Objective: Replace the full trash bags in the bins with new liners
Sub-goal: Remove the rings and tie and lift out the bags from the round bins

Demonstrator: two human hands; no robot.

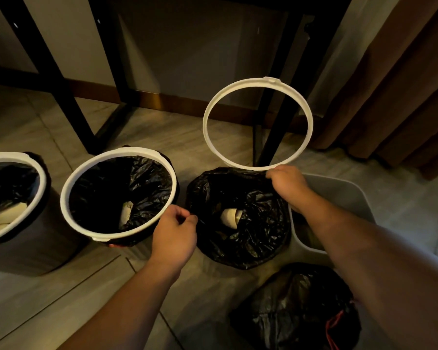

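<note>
1. The right hand [286, 184] is seen right of the frame's centre. Its forearm enters from the lower right edge and crosses a grey bin [339, 178]. The fingers are curled down and clasp the lower edge of a white ring [205, 127].
2. The ring is held lifted and nearly upright above the open bin, so that its opening faces the camera. Its lower edge is at the hand, and its upper edge, with a small tab, points to the top of the frame. The floor [162, 137] and a black table leg [276, 137] are seen through it.
3. The left hand [173, 234] is seen just below the centre, with its forearm rising from the bottom edge. The left rim of the black liner [258, 238] is pinched between thumb and fingers.
4. The liner is folded over its bin at the centre of the frame, and a pale crumpled object [229, 217] lies inside.
5. Just left of it stands a second bin [65, 198] with a white ring fitted over a black bag. A third bin [36, 248] of the same kind is cut by the left edge.
6. At the lower right a tied black bag [296, 304] with a red drawstring [333, 327] lies on the floor.
7. A brown curtain [402, 97] hangs at the upper right.
</note>
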